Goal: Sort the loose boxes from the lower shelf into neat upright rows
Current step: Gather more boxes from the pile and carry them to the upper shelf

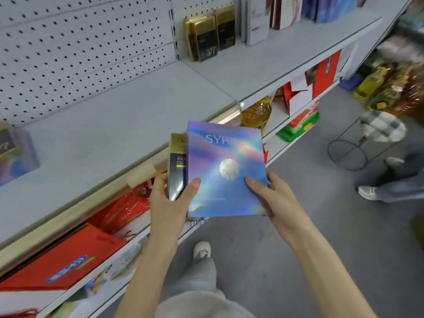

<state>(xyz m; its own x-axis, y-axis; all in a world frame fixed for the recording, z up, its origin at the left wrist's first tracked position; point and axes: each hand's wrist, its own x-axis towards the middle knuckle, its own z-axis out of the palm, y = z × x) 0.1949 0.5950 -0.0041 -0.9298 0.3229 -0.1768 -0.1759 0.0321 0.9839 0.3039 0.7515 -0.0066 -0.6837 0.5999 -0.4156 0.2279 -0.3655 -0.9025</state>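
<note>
A shiny blue and purple holographic box is held face up in front of the shelf edge, and both hands grip it. My left hand has its thumb on the box's left front and its fingers behind a black and gold box that stands just to the left of it. My right hand holds the holographic box's lower right corner, thumb on top. Three black and gold boxes stand upright at the back of the upper shelf.
White and dark boxes stand in a row at the far right of that shelf. The lower shelf holds red boxes, an oil bottle and green packs. Another person's feet and a wire stool are on the grey floor.
</note>
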